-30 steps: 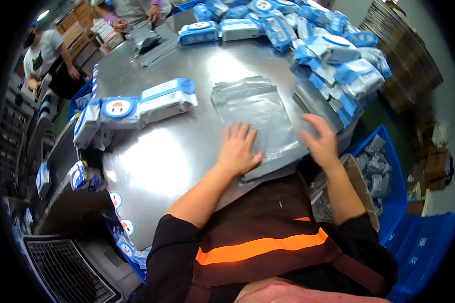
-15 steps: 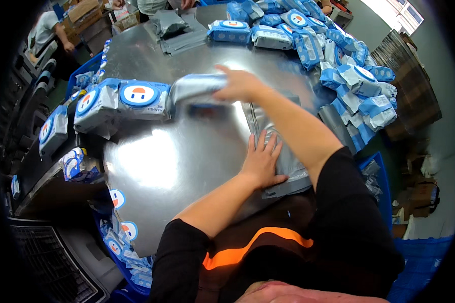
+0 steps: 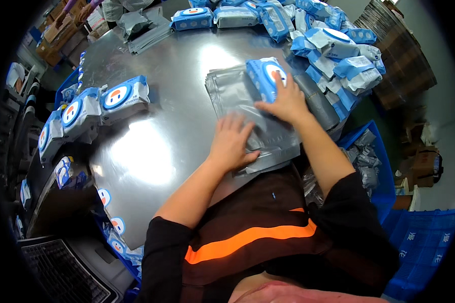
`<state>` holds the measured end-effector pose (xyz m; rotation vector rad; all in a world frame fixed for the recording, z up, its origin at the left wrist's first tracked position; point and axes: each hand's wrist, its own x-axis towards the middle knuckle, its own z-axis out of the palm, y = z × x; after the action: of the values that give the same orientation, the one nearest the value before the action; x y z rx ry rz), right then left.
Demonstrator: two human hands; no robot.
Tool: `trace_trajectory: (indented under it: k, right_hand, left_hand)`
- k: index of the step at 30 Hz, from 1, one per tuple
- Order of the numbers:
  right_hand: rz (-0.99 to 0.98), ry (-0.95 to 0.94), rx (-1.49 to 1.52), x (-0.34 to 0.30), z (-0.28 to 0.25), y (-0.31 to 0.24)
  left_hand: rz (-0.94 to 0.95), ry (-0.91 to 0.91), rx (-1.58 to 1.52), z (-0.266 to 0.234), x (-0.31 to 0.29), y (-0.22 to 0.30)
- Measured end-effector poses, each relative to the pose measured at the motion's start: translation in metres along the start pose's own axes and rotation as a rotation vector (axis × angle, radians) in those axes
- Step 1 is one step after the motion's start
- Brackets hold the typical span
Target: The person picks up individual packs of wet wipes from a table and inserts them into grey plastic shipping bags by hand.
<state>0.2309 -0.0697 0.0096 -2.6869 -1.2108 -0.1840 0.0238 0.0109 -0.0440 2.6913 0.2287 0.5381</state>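
A stack of grey plastic mailing bags [image 3: 227, 93] lies on the metal table in front of me. My left hand [image 3: 230, 139] rests flat on the bags with its fingers spread, slightly blurred. On the far right part of the stack sits a blue and white pack of wipes [image 3: 260, 76]. My right hand [image 3: 288, 101] grips its near end, thumb on one side and fingers over the top. Part of the pack's round label is hidden beneath those fingers.
Three similar packs [image 3: 119, 98] form a row at the table's left edge. A heap of packs [image 3: 333, 43] covers the far right. More grey bags [image 3: 149, 35] lie at the back. Beside me on the right stands a blue bin [image 3: 384, 187] with grey parcels.
My right hand has come from the left side over to the bag stack, bringing a pack of wipes with it. My left hand stays on the bags. The whole view has shifted.
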Motion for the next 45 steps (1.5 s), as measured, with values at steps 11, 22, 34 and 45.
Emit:
trace_trajectory:
  k: [11,22,34,45]
  right_hand:
    - [-0.178,-0.299,1.572,-0.086,-0.053,0.094]
    - [-0.369,0.021,0.257,-0.164,-0.049,0.047]
    - [-0.573,0.026,0.229,-0.142,-0.042,0.059]
    - [-0.401,0.113,0.240,-0.146,-0.034,0.040]
  left_hand:
    - [-0.250,0.074,-0.218,0.014,0.014,0.005]
    - [-0.187,0.259,-0.138,0.013,0.023,0.007]
    - [-0.370,-0.008,-0.188,0.007,0.064,-0.016]
    - [-0.024,0.456,-0.037,0.008,0.034,-0.004]
